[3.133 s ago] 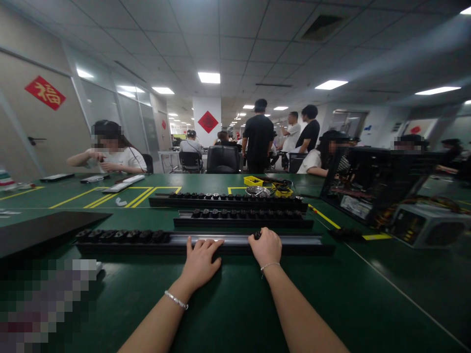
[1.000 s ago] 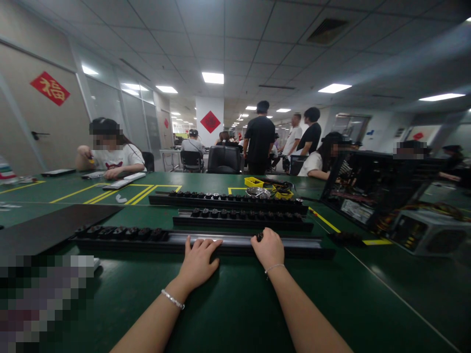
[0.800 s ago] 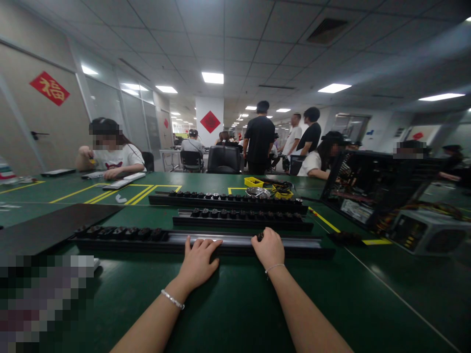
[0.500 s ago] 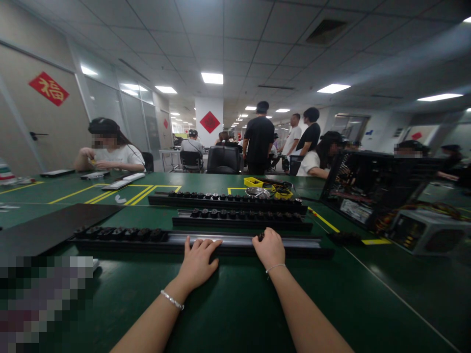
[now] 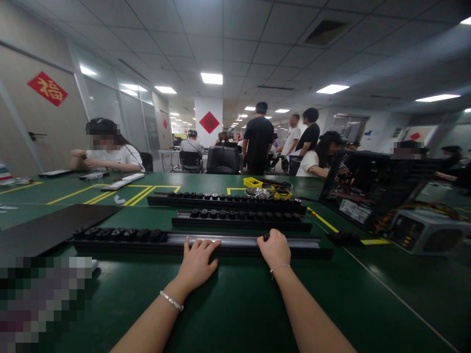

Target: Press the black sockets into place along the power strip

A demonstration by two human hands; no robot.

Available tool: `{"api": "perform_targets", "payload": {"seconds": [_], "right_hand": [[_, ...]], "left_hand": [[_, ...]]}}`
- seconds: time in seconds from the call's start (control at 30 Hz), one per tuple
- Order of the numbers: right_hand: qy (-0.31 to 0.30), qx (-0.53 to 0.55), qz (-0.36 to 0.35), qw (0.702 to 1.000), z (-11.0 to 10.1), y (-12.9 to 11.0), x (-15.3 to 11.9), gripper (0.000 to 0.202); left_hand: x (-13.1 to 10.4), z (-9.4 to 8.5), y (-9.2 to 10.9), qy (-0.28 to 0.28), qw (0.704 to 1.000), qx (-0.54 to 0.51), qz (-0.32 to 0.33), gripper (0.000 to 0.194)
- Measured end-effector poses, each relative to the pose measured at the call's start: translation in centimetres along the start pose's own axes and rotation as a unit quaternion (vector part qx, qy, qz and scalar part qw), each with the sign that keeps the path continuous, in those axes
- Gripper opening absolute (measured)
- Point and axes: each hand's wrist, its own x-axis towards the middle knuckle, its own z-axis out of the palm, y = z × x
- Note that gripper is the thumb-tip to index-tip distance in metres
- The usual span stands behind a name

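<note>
A long black rail with a shiny inner channel lies across the table in front of me. Several small black modules sit in a row at its left end. My left hand rests on the middle of the rail, fingers spread over the channel, holding nothing. Farther right, my right hand is closed around a small black module at the channel, mostly hidden by the fingers. Behind lie two more black rails, a nearer one and a farther one, both carrying rows of modules.
An open computer case and a power supply unit stand on the right. Yellow bins and a metal dish are behind the rails. A dark mat lies left. A co-worker sits across the table.
My right hand has slid a little to the right along the rail with the black module. My left hand stays in place on the rail.
</note>
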Motion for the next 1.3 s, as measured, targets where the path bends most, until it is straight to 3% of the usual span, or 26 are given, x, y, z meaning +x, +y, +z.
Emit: {"api": "perform_targets", "payload": {"seconds": [1.3], "right_hand": [[0.009,-0.022,0.003,1.000,-0.7,1.4,0.5,0.017]], "left_hand": [[0.0,0.2,-0.2,0.012,1.000,-0.004,0.009,0.047]]}}
